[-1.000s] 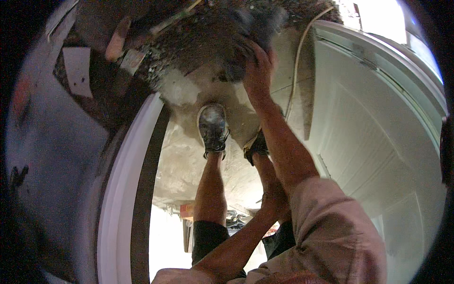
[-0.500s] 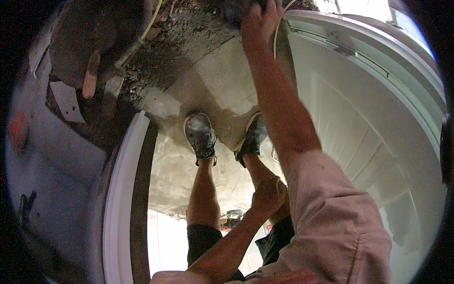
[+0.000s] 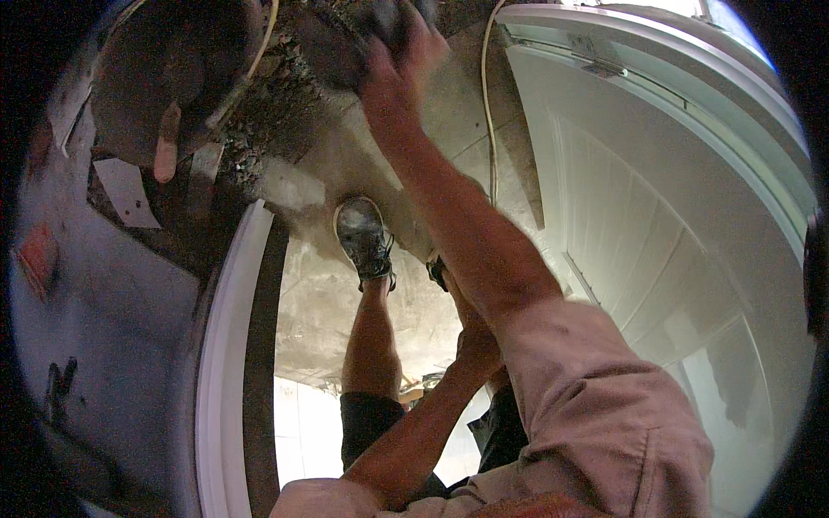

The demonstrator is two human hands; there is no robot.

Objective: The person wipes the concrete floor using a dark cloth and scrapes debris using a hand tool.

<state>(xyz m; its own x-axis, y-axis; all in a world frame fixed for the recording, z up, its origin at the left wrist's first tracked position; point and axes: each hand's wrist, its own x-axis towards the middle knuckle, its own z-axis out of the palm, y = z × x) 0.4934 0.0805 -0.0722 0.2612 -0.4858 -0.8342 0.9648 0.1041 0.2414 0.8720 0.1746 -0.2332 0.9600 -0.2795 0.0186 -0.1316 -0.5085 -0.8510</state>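
A right hand [image 3: 404, 62] curls around a blurred dark thing [image 3: 389, 23] just above it, top centre; the left hand [image 3: 480, 345], lower centre, touches a leg [image 3: 461, 300], its grip impossible to tell.

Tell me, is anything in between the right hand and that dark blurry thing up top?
Nothing visible is: the right hand seems to be touching the dark thing, though blur hides exactly how. The pale hose lies off to the right, not between them.
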